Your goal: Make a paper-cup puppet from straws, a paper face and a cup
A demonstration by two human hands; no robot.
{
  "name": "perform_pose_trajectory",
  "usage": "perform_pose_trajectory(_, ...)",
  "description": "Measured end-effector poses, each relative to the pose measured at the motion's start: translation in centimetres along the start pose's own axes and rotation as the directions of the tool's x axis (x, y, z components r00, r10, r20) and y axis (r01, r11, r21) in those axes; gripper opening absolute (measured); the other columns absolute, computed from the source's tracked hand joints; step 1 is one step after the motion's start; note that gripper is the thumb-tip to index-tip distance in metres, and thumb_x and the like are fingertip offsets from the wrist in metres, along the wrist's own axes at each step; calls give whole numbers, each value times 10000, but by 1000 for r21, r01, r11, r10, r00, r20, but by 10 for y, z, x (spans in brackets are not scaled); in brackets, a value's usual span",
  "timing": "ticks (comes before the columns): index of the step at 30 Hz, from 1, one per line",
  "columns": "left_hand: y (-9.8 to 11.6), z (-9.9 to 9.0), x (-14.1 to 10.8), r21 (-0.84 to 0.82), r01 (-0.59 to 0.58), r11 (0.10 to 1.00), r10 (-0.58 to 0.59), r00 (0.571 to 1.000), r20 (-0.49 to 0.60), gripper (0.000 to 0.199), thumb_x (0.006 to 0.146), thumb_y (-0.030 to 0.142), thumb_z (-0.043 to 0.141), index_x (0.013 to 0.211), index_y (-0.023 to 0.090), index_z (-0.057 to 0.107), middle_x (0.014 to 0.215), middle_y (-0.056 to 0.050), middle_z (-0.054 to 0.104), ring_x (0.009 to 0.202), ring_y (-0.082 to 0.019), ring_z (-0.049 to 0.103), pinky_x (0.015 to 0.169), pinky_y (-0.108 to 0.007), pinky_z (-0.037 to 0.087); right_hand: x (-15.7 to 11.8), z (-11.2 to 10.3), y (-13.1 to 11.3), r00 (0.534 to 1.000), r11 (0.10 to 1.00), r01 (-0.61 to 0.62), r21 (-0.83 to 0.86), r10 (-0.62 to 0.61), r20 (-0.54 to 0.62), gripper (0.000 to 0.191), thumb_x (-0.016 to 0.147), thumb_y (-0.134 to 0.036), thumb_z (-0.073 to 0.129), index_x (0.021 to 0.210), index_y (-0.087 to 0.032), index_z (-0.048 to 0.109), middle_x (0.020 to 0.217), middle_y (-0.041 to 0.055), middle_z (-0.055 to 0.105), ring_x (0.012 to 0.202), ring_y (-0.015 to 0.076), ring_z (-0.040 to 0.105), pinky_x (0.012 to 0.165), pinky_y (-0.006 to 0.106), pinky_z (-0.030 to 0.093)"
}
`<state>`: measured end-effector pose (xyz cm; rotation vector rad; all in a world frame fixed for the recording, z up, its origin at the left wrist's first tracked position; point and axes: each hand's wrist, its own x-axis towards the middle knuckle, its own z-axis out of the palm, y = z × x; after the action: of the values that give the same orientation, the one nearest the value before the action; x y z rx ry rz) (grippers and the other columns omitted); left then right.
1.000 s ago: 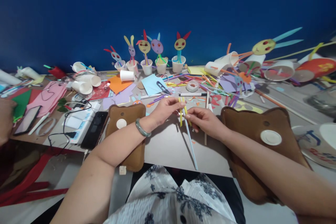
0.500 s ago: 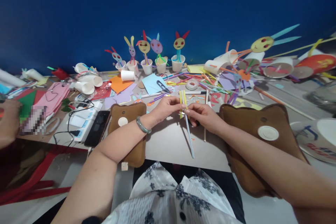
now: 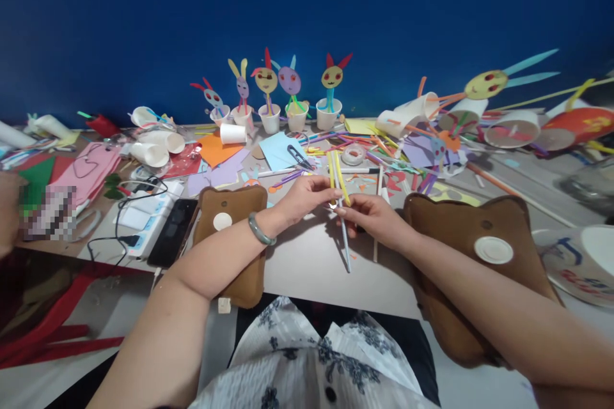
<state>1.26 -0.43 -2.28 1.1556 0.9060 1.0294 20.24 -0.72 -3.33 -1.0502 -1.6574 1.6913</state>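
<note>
Both hands meet above the near part of the table. My left hand (image 3: 311, 199) is closed, thumb and fingers pinching a bundle of thin strips: yellow strips (image 3: 343, 180) point up and a pale blue-grey strip (image 3: 345, 248) hangs down. My right hand (image 3: 371, 217) is pinched on the same bundle just below and to the right, at the pale strip's upper part. Fingertips partly hide where the strips join. A white stick (image 3: 377, 249) lies on the table beside my right fingers.
Brown cushions (image 3: 230, 268) (image 3: 494, 294) lie under both forearms. Cups with paper faces (image 3: 328, 115) stand along the blue wall. Coloured sticks and paper cover the table's back. A phone (image 3: 173, 233) and power strip (image 3: 158, 217) lie left; another person's hand (image 3: 7, 211) is at far left.
The yellow strips now spread apart at the top, and the pale strip's lower end has moved up and slightly left. The view has shifted slightly; the person's hand at left is further out of view.
</note>
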Motion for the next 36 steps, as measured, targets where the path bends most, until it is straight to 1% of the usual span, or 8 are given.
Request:
perform_pose_trajectory(6, 5, -2, 3, -63, -83, 995, 70, 979, -193, 448, 618, 501, 872, 716, 141, 623, 640, 40, 581, 594, -60, 496, 615, -234, 394, -3, -1, -4, 996, 998, -57, -10, 58, 64, 454, 744, -602, 789, 763, -170, 651, 696, 27, 716, 461, 89, 567, 478, 240, 453)
perform_pose_trajectory(9, 5, -5, 5, -84, -93, 992, 74, 975, -210, 447, 640, 503, 864, 754, 139, 632, 681, 31, 596, 611, -61, 519, 639, -239, 414, -4, -1, -4, 996, 999, -51, -5, 52, 72, 447, 750, -596, 789, 767, -169, 655, 692, 22, 713, 451, 79, 556, 477, 233, 441)
perform_pose_trajectory(16, 3, 1, 0, -20, 15, 1000, -15, 1000, -13, 426, 650, 486, 853, 775, 121, 674, 700, 13, 625, 647, -81, 534, 650, -250, 402, -3, -1, -6, 999, 999, -32, 27, 31, 10, 462, 723, -616, 800, 756, -185, 634, 679, 9, 706, 440, 85, 561, 464, 238, 430)
perform_pose_trajectory(20, 10, 2, -3, -13, 1, 1000, -2, 1000, -31, 447, 652, 514, 841, 768, 124, 658, 692, 14, 616, 641, -80, 526, 632, -238, 396, -3, -3, -4, 1000, 1000, -28, -3, 28, 6, 447, 735, -609, 790, 780, -189, 644, 646, 5, 684, 449, 97, 563, 473, 249, 435)
perform_pose_trajectory(24, 14, 2, -5, 62, -24, 998, 22, 999, 44, 460, 697, 547, 805, 729, 126, 623, 618, 33, 550, 575, -66, 479, 576, -228, 358, -3, -7, -5, 991, 999, 32, 14, -30, -129, 501, 680, -625, 821, 886, -197, 663, 656, -16, 655, 459, 93, 532, 473, 256, 437)
perform_pose_trajectory(27, 9, 3, -8, 98, 8, 995, -24, 985, 171, 461, 728, 555, 788, 753, 128, 617, 617, 36, 534, 536, -58, 453, 531, -226, 323, -2, -12, -6, 967, 989, 134, 54, -119, -223, 559, 670, -684, 796, 920, -208, 645, 629, -41, 610, 436, 85, 482, 453, 255, 401)
perform_pose_trajectory(30, 2, 5, -11, 138, 55, 989, -95, 948, 304, 454, 764, 559, 764, 773, 132, 610, 601, 38, 515, 498, -53, 423, 494, -227, 296, 0, -18, -5, 953, 977, 193, 90, -165, -255, 536, 718, -707, 747, 889, -213, 627, 521, -71, 515, 406, 81, 403, 428, 243, 331)
perform_pose_trajectory(36, -1, 6, -12, 182, 37, 983, -97, 938, 333, 420, 811, 532, 727, 780, 137, 587, 608, 32, 516, 496, -60, 434, 484, -224, 311, 2, -19, 0, 962, 961, 199, 194, -153, -226, 471, 745, -640, 772, 771, -196, 618, 532, -61, 494, 423, 62, 363, 408, 216, 255)
